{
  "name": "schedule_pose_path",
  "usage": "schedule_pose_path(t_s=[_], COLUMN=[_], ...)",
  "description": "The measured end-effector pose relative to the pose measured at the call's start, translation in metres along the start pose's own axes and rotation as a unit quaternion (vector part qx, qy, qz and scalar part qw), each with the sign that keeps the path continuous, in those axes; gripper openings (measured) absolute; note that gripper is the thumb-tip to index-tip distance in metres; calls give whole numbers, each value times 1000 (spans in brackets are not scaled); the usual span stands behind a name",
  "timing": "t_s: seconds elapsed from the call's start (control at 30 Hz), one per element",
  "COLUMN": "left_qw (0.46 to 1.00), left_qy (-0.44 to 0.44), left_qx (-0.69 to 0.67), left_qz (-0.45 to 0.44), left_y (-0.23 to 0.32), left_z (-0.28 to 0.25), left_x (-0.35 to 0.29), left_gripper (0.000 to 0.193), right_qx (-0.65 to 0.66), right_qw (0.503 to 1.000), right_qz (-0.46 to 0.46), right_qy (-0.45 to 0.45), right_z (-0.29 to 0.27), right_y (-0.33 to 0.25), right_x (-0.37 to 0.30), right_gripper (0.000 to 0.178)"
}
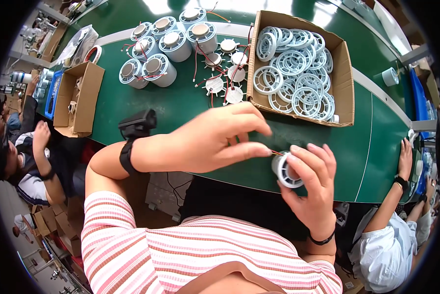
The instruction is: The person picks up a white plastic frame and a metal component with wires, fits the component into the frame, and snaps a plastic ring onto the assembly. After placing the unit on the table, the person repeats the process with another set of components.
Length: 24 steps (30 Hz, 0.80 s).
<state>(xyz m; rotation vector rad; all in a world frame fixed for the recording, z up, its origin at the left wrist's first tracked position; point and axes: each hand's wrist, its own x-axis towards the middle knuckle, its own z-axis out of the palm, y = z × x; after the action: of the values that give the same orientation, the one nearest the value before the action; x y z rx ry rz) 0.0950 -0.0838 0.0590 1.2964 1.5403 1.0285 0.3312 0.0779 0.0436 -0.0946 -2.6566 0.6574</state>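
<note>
Near the table's front edge, my right hand (pixel 312 179) grips a small light-blue cylinder housing (pixel 281 169), tilted so that its round end shows. The fingers lie over its top and far side, with the thumb below. A short red wire (pixel 277 153) sticks out of the housing toward my left hand (pixel 225 134). The left thumb tip meets the wire's end, while the index finger is bent above it with a gap between them. The other left fingers curl in toward the palm and are partly hidden.
Beyond my hands, a cardboard box (pixel 350 93) holds many light-blue rings (pixel 293 61). To its left lie several white discs with wires (pixel 233 94) and a group of capped light-blue cylinders (pixel 176 46). Another cardboard box (pixel 93 98) stands left. Co-workers sit either side; one hand (pixel 405 159) rests at right.
</note>
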Motion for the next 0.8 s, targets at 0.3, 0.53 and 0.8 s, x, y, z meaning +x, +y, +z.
schedule_pose_path(t_s=[0.3,0.53,0.8], left_qw=[675,797,776], left_qy=[316,236,278], left_qx=[665,556,565], left_qz=[-48,-3,13], left_y=[-19,-4,20], left_z=[-82,-73,-50], left_x=[-52,-59,-48], left_gripper=[25,42,59], right_qx=[-266,-187,-134], right_qw=[939,974,989], right_qz=[171,17,46], right_qy=[139,124,-37], right_z=[-64,-43,-27], right_y=[62,75,80], right_x=[-9,90,113], right_gripper=[41,17,13])
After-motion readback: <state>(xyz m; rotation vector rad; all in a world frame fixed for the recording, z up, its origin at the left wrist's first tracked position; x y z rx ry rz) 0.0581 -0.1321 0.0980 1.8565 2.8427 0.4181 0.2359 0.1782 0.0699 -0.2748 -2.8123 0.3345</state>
